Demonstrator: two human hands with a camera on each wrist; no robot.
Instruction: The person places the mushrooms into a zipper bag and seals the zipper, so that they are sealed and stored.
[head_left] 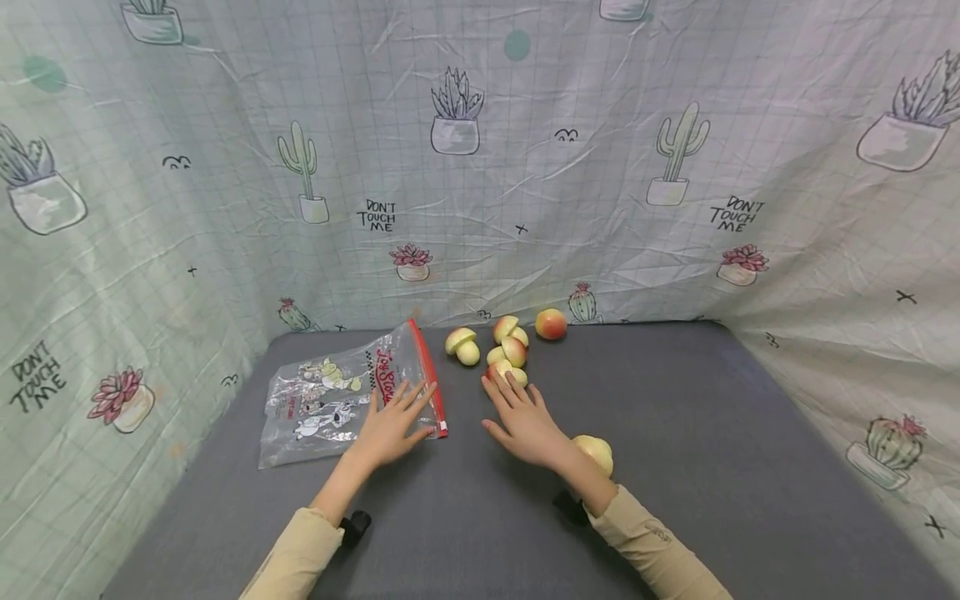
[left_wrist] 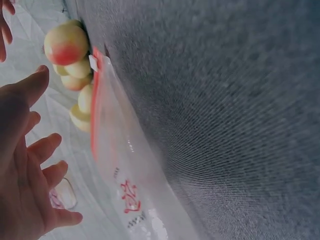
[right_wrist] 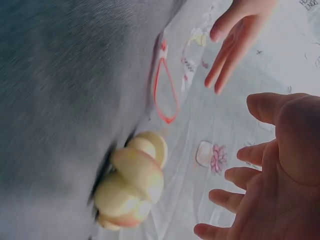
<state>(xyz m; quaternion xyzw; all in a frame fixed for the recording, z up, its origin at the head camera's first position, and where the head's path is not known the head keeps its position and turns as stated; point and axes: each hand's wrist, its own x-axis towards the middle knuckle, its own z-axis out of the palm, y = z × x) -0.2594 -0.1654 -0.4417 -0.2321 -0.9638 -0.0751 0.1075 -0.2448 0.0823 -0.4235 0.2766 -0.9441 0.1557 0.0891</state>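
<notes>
A clear zip bag [head_left: 337, 400] with a red zip edge and a "Toy Story" print lies flat at the left. My left hand [head_left: 392, 429] is over its red-edged end, fingers spread and holding nothing. In the right wrist view the red zip edge [right_wrist: 156, 90] forms a narrow loop, so the bag's mouth gapes a little. My right hand [head_left: 528, 425] has its fingers spread and empty, fingertips overlapping the nearest of several yellow fruits with red blush [head_left: 513, 350] in the head view. Some fruits look like pieces pushed together. Another pale yellow fruit [head_left: 595, 452] is partly hidden by the right forearm.
One rounder red-and-yellow fruit [head_left: 551, 324] sits at the table's back edge. Near the left of the cluster is a two-part yellow fruit [head_left: 462, 346]. A cloth curtain [head_left: 525, 167] printed with cacti hangs behind and beside the grey table [head_left: 705, 467].
</notes>
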